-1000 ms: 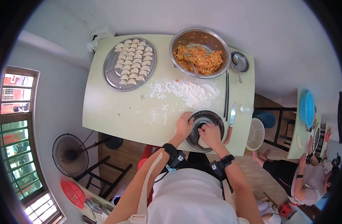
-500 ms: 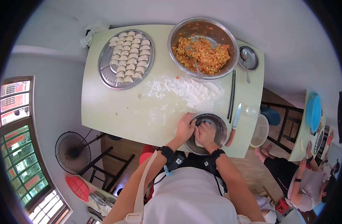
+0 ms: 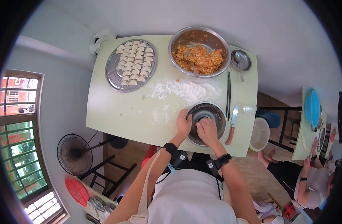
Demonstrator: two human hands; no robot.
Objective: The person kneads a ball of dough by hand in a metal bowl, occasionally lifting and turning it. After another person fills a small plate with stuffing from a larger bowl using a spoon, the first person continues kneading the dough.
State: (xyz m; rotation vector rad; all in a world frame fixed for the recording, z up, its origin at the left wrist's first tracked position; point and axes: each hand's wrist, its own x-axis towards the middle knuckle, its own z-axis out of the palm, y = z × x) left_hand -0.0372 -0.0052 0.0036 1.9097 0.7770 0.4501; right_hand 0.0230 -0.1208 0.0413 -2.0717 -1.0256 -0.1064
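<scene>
From the head view, the left hand clamps the near-left rim of the steel bowl, seemingly steadying it beside the knife. The right hand reaches inside, fingers bunched; I can't tell on what.

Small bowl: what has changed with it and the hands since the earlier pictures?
The small bowl has shifted slightly away from the person, toward the flour. The pale dough in it no longer shows. The left hand stays at its rim, the right hand inside. The tray, knife and filling bowl look unmoved.
</scene>
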